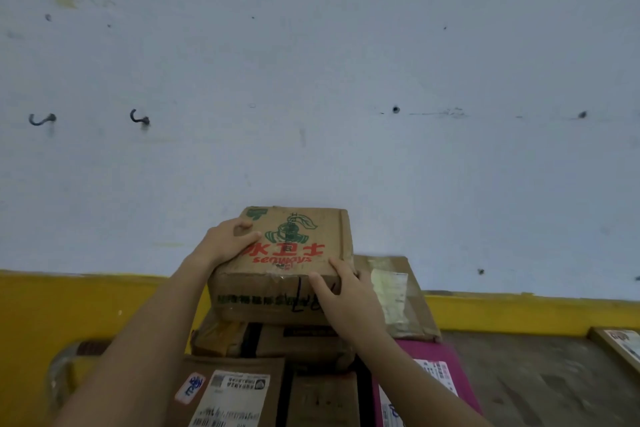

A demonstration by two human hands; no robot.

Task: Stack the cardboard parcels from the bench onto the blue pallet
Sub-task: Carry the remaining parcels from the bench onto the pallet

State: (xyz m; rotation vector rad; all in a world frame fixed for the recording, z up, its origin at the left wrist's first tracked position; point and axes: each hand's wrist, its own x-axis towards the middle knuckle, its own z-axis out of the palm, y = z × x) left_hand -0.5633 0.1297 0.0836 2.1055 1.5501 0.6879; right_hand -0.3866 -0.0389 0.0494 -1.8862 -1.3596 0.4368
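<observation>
A brown cardboard parcel (294,253) with a green emblem and red lettering sits on top of a pile of other parcels, close to the wall. My left hand (227,241) grips its upper left corner, fingers curled over the top face. My right hand (341,291) holds its lower right corner, fingers on the front face and top edge. Under it lies a flatter taped parcel (263,340). A parcel with a worn label (398,298) lies behind to the right. A labelled box (228,392) and a pink parcel (433,374) lie nearer to me. The blue pallet is hidden.
A pale wall (311,80) with two hooks (138,118) fills most of the view, above a yellow band (69,305). A grey concrete floor (536,385) shows at the right, with another labelled box (620,347) at the right edge.
</observation>
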